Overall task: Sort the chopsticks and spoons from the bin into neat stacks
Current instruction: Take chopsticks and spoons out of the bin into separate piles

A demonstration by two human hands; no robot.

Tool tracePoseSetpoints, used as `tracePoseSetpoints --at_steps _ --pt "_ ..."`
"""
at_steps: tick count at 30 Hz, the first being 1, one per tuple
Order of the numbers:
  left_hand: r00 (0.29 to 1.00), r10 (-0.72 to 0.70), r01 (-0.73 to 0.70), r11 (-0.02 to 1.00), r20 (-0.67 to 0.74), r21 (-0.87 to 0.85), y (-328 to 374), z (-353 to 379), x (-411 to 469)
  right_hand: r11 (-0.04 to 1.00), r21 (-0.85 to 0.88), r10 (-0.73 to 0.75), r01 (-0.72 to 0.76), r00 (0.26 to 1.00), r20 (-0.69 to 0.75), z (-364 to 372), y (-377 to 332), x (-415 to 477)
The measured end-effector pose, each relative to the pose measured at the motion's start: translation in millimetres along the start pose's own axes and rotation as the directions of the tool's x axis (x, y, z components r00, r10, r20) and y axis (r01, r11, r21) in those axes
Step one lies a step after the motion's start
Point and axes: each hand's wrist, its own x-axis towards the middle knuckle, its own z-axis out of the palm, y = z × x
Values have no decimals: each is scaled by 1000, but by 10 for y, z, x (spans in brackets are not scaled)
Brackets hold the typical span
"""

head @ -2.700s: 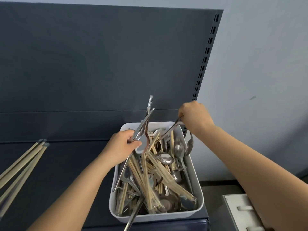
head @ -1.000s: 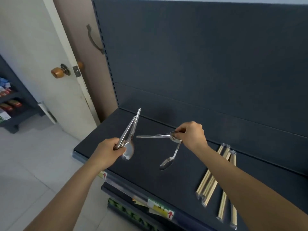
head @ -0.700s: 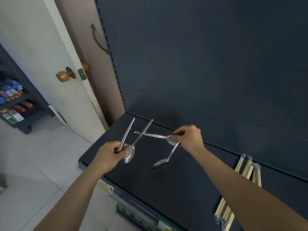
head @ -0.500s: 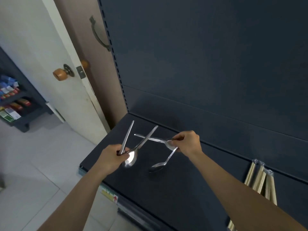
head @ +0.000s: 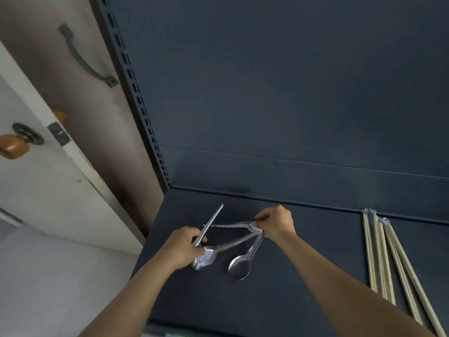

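While both forearms reach in from the near edge over a dark blue shelf [head: 303,283], the left hand [head: 183,248] curls its fingers round metal spoons [head: 203,260] at the neck, with a shiny bowl showing just below the knuckles and one thin handle sticking up and to the right past the thumb. From that bowl a second handle slants up to the right hand [head: 277,224], which sits slightly farther away and pinches a cluster of handle ends between thumb and curled fingers. Out of this pinch a hanging spoon [head: 239,266] droops bowl-down towards the shelf; whether it touches the surface cannot be told. Another handle points left from the same pinch and crosses the raised handle. Well apart on the right, pale wooden chopsticks [head: 379,259] lie on the shelf in a loose bundle running near to far. Behind everything stands a dark back panel [head: 267,81] edged on its left by a slotted post [head: 136,93]. Left of that is a pale door [head: 48,190] with an orange knob [head: 13,145].
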Motion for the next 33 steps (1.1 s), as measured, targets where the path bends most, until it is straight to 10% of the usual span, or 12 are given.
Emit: tracePoseSetpoints --at_steps 22,33 --pt "990 83 -31 912 -111 409 288 147 132 990 -141 -31 16 994 -109 -511 275 -349" --pt "904 397 -268 816 -159 512 1649 836 -351 879 -451 -259 152 948 -185 -1704 1271 -1030"
